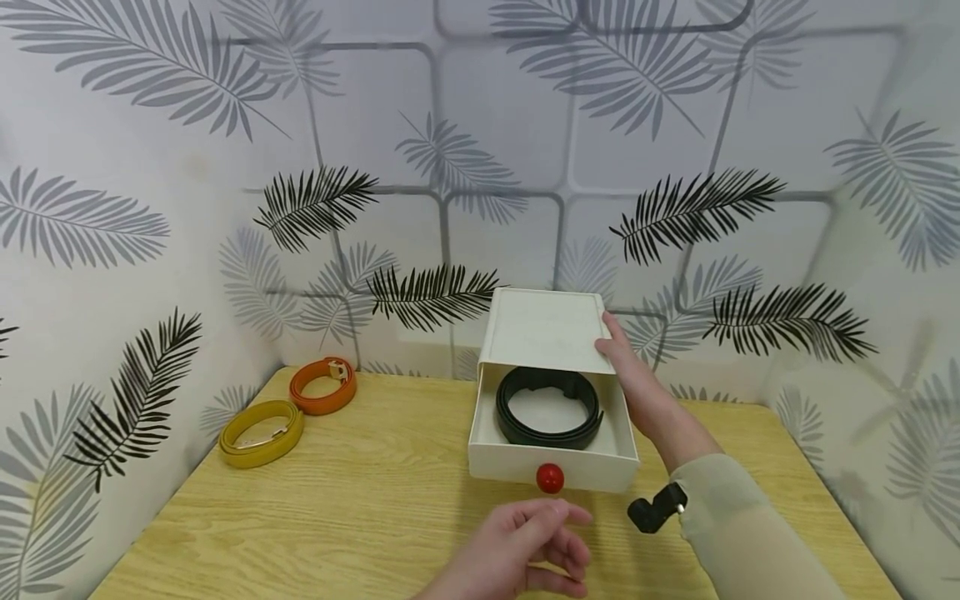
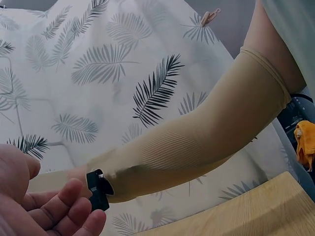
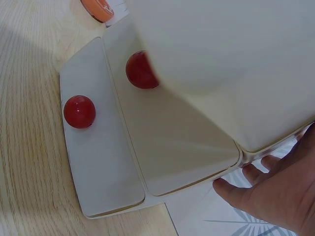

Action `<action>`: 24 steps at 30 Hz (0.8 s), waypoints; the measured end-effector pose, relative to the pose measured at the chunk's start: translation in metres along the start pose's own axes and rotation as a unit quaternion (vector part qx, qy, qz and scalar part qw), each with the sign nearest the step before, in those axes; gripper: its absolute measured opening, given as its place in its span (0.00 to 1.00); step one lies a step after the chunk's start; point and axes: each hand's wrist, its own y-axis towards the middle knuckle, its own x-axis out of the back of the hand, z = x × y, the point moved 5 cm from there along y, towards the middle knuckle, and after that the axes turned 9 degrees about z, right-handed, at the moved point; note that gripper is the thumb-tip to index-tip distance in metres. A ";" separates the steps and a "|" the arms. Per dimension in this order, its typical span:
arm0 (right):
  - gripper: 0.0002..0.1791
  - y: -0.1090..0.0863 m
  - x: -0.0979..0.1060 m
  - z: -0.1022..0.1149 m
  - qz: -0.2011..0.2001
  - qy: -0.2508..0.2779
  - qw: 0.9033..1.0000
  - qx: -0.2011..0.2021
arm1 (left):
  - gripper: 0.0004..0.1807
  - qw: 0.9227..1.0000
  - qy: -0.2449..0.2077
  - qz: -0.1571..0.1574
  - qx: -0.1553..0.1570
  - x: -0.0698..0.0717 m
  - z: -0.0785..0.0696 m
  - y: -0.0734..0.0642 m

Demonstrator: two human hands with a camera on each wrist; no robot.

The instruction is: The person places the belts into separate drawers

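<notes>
A white drawer unit (image 1: 547, 329) stands on the table with its top drawer (image 1: 513, 461) pulled out. Inside that drawer lies a coiled black belt (image 1: 512, 417); a red knob (image 1: 550, 478) sits on its front. My right hand (image 1: 637, 383) rests against the unit's right side, its fingertips (image 3: 224, 189) right at the side edge. Just in front of the knob, my left hand (image 1: 521, 546) hovers with loosely bent fingers and nothing in them. Two lower drawers (image 3: 179, 142) with red knobs (image 3: 79, 111) show in the right wrist view, both pushed in.
On the table's left side lie a coiled yellow belt (image 1: 262, 454) and a coiled orange belt (image 1: 322, 404), close together. Leaf-patterned cloth (image 1: 495, 117) hangs behind the wooden table (image 1: 360, 500) and along both sides. A small black device (image 1: 656, 508) sits at the right wrist.
</notes>
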 end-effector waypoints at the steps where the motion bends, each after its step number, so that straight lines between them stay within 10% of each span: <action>1: 0.41 -0.001 0.000 0.000 0.000 0.000 1.000 0.002 | 0.23 1.000 -0.001 -0.003 0.007 0.001 0.001 0.000; 7: 0.40 -0.005 -0.002 -0.003 0.010 -0.009 1.000 -0.001 | 0.27 0.999 -0.015 -0.005 0.035 0.004 0.007 0.000; 24: 0.40 -0.005 -0.002 -0.003 0.002 -0.016 1.000 -0.006 | 0.32 0.997 -0.073 -0.008 -0.011 0.005 0.011 0.007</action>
